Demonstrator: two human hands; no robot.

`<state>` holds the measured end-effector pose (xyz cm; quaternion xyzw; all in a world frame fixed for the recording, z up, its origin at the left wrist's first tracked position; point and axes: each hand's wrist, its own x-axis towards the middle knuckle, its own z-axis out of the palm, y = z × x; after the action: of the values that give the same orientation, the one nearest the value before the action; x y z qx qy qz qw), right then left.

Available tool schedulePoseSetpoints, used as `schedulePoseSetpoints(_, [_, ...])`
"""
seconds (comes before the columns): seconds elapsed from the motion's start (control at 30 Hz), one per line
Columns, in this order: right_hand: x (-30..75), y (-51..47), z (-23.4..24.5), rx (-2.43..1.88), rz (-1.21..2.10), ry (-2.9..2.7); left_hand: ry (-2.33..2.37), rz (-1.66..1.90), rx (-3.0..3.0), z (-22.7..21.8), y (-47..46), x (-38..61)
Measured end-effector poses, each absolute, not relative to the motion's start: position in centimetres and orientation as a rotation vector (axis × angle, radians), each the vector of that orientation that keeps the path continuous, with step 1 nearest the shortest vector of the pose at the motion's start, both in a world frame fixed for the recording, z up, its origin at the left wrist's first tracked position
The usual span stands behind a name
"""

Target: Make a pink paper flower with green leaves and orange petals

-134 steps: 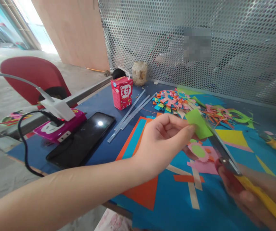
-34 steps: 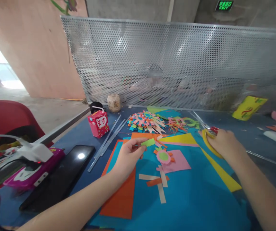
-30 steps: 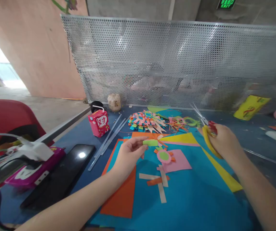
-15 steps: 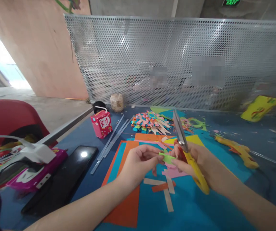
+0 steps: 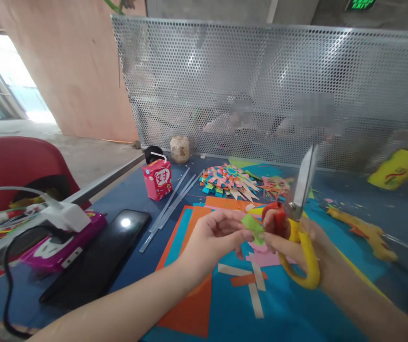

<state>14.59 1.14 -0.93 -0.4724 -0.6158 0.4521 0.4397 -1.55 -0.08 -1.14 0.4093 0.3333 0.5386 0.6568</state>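
Between the fingertips of my left hand (image 5: 221, 235) is a small piece of green paper (image 5: 252, 229), pinched at its left side. My right hand (image 5: 296, 242) touches the paper's right edge with a fingertip. Hooked on that same hand is a pair of scissors (image 5: 298, 204) with one red and one yellow handle, blades pointing up and away. Beneath both hands lie pink paper pieces (image 5: 271, 259), cream strips (image 5: 256, 300) and an orange strip (image 5: 248, 279) on blue paper (image 5: 235, 318). Orange sheets (image 5: 189, 304) stick out on the left.
Further back sits a multicoloured paper-strip rosette (image 5: 227, 180). A pink drink carton (image 5: 157, 179), clear glue sticks (image 5: 170, 209), a black phone (image 5: 100, 254) and a purple power strip (image 5: 64, 242) are leftward. A yellow glue gun (image 5: 364, 232) lies right. A perforated metal screen (image 5: 225, 71) stands behind.
The scissors have swung to the right and opened their handles wider. The green paper has turned and shows more of its face. The whole view has shifted slightly.
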Motion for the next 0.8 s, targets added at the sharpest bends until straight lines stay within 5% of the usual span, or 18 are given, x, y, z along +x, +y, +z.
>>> schedulePoseSetpoints(0.23, [14.7, 0.8, -1.4, -1.151, 1.309, -1.419, 0.794, 1.204, 0.978, -1.4, -0.1, -1.3])
schedulePoseSetpoints(0.8, [15.0, 0.6, -2.2, -1.246, 0.978, -1.474, 0.751, 1.037, 0.873, -2.2, -0.3, -1.1])
